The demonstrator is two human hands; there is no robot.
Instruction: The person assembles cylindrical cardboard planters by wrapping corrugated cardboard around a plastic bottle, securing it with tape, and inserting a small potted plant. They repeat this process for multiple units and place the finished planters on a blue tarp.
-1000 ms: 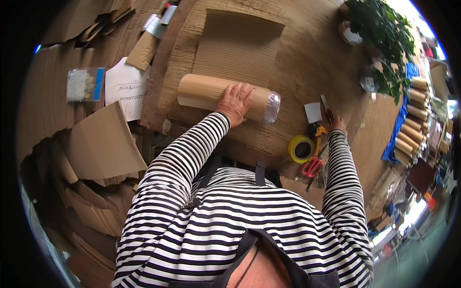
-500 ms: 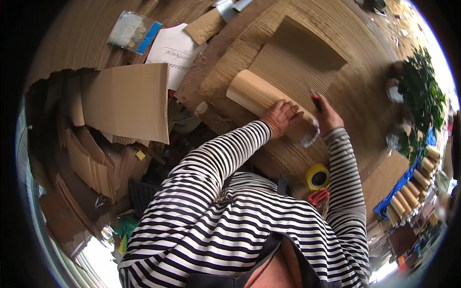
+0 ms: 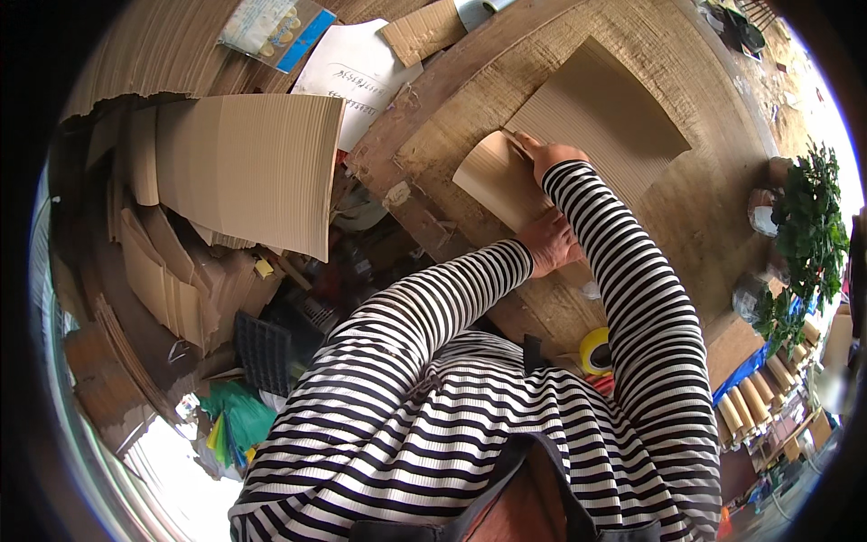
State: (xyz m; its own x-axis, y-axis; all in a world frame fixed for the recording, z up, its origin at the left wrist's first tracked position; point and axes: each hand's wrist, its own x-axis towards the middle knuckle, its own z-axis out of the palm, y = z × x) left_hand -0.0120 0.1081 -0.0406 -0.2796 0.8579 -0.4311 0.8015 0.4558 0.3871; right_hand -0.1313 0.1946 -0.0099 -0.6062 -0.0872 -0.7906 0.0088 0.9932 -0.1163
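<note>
A sheet of ribbed brown cardboard [image 3: 603, 117] lies on the wooden table [image 3: 442, 135], and its near side is curled over into a rounded fold [image 3: 497, 181]. My left hand [image 3: 549, 244] presses down on this fold, fingers spread and partly under my right forearm. At the far left end of the fold is my right hand [image 3: 553, 161], closed around a slim knife [image 3: 515, 140]. Only a little of the knife shows, its tip against the cardboard where the fold meets the flat sheet. My right sleeve covers the fold's near end.
Close to my body lie a yellow tape roll [image 3: 593, 350] and something red [image 3: 602, 384]. Potted plants [image 3: 804, 235] line the right edge. Left of the table stand stacked cardboard sheets [image 3: 253, 172]. Handwritten paper [image 3: 361, 68] and a plastic packet [image 3: 275, 34] lie beyond them.
My right hand has moved with the knife from the fold's near right end to its far left end. My left hand still rests on the fold. The view has shifted slightly.
</note>
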